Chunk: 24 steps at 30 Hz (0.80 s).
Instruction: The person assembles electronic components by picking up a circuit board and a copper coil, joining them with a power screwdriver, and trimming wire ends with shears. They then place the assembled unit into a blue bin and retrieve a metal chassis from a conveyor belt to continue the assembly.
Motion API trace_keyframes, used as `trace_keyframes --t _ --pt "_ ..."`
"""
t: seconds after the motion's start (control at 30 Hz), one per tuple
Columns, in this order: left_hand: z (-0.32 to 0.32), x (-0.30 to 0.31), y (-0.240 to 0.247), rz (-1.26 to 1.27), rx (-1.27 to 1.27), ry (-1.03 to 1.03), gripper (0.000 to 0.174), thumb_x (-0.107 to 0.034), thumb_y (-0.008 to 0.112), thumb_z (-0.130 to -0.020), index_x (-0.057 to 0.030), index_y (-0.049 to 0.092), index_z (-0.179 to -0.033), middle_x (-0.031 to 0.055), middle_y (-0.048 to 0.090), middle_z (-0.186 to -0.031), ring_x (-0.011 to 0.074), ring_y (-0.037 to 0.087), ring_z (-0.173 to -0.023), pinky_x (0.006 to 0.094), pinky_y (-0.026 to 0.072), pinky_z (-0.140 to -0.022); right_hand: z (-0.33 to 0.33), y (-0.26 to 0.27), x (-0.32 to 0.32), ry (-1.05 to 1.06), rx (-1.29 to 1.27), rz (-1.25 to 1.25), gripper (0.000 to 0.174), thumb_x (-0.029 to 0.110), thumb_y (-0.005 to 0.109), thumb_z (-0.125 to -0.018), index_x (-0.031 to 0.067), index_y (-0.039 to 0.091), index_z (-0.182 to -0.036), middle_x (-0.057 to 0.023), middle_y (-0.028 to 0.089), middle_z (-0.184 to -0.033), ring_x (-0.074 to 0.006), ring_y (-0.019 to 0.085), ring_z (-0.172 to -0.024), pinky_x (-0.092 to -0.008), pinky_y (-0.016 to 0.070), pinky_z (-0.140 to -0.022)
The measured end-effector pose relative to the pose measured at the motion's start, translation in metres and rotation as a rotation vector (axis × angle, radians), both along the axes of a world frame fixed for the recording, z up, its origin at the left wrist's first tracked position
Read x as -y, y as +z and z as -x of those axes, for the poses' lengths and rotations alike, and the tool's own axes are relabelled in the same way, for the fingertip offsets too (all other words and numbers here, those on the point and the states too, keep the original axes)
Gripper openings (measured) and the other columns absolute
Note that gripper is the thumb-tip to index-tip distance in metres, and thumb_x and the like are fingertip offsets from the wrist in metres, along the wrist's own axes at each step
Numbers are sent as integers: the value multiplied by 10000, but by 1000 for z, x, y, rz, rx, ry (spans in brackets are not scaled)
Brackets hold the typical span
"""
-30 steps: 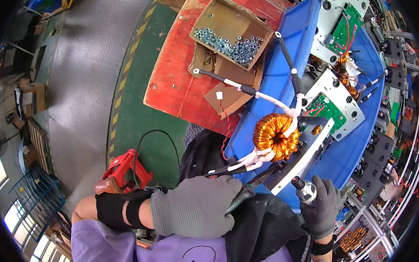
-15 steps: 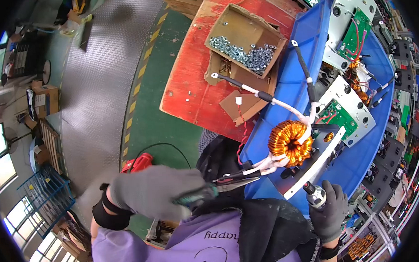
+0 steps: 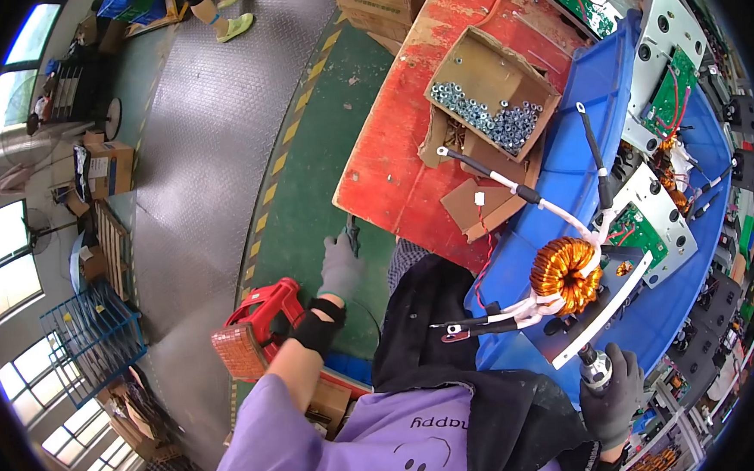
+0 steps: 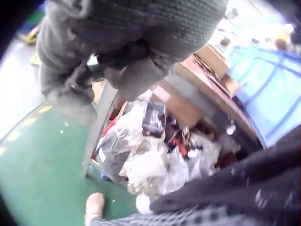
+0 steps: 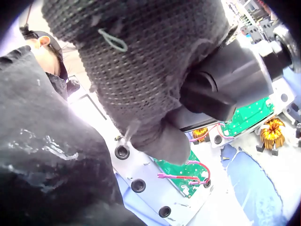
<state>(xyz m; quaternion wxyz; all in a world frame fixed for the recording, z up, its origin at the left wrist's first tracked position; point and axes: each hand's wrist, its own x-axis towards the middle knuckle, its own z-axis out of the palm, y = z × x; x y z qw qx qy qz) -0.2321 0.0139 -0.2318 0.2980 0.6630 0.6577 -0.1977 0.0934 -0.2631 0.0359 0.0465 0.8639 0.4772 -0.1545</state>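
Note:
My gloved left hand point(image 3: 342, 268) is over the green floor beside the red table's corner, holding a dark green-handled tool point(image 3: 353, 235). In the left wrist view the left glove point(image 4: 127, 52) covers most of that tool. My right hand point(image 3: 611, 398) grips a black and silver power driver point(image 3: 595, 369) at the lower end of a metal plate point(image 3: 604, 308). The right wrist view shows the right glove point(image 5: 141, 70) round the driver's dark body point(image 5: 235, 75). A copper-wound coil point(image 3: 565, 276) with white-sleeved leads sits by the plate, touched by neither hand.
The red table point(image 3: 390, 166) carries a cardboard box of nuts point(image 3: 497, 73). A blue bin point(image 3: 562, 159) holds plates with green boards point(image 3: 640, 230). A red stool-like object point(image 3: 265, 316) stands low left. Bags point(image 4: 150, 160) lie under the table. Someone's feet point(image 3: 235, 27) show at the top.
My left hand has moved away from the coil's lower leads, out over the floor towards the table's corner, with the tool in it. My right hand still holds the driver near the plate.

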Motion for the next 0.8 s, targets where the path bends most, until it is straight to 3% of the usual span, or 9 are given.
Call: trace_keyframes --t 0.1,0.23,0.3,0.33,0.4,0.43,0.5,0.67,0.8 --pt "4 8 -14 -19 160 429 341 -69 651 -739 -90 644 -1079 211 493 -1296 415 611 -1058 443 500 -934 -1 2 0 0 3 -3 609 76 785 -663 53 568 -1231 -145 587 -982 -370 576 -852 -448 448 -738" --pt "-11 -20 36 -357 343 591 342 -42 629 -725 -96 665 -1060 182 520 -1268 409 604 -1050 439 496 -928 4 2 -6 -27 8 -33 551 101 787 -673 56 592 -1186 -133 585 -933 -360 566 -821 -445 431 -719" --pt "-32 -44 80 -471 429 213 380 -9 614 -717 -96 671 -1082 157 544 -1210 391 593 -1037 429 495 -910 4 2 -9 -43 4 -28 503 135 792 -677 59 618 -1142 -120 581 -907 -351 559 -802 -444 421 -713" --pt "-46 -55 95 -474 435 210 380 -9 614 -717 -96 671 -1082 157 544 -1210 391 593 -1037 429 495 -910 3 1 -9 -45 9 -33 503 135 792 -677 59 618 -1142 -120 581 -907 -351 559 -802 -444 421 -713" --pt "-82 -75 116 -640 517 -336 400 5 623 -705 -103 681 -1086 141 561 -1144 360 577 -1078 424 479 -912 2 1 -8 -55 -8 -11 501 141 796 -674 61 625 -1138 -119 587 -910 -344 565 -807 -442 420 -722" --pt "-98 -84 121 -643 521 -340 400 5 623 -705 -103 681 -1086 141 561 -1144 360 577 -1078 424 479 -912 2 1 -8 -59 -5 -15 501 141 796 -674 61 625 -1138 -119 587 -910 -344 565 -807 -442 420 -722" --pt "-131 -97 127 -629 415 -641 393 -50 667 -702 -101 672 -1092 119 565 -1199 347 567 -1071 438 465 -893 3 1 -8 -63 1 -20 501 144 804 -666 66 632 -1131 -118 592 -913 -339 571 -812 -439 419 -731" --pt "-197 -111 125 -529 297 -858 368 -92 687 -738 -131 680 -1104 98 573 -1159 297 548 -1112 429 417 -950 3 1 -7 -77 -21 -29 508 148 813 -658 73 637 -1128 -113 594 -916 -335 575 -819 -437 420 -739" --pt "-221 -110 115 -582 326 -957 301 -114 671 -766 -129 693 -1066 99 582 -1118 287 552 -1086 408 416 -884 1 1 -6 -85 -48 -24 526 160 821 -653 73 637 -1138 -113 592 -926 -335 572 -833 -437 419 -754"
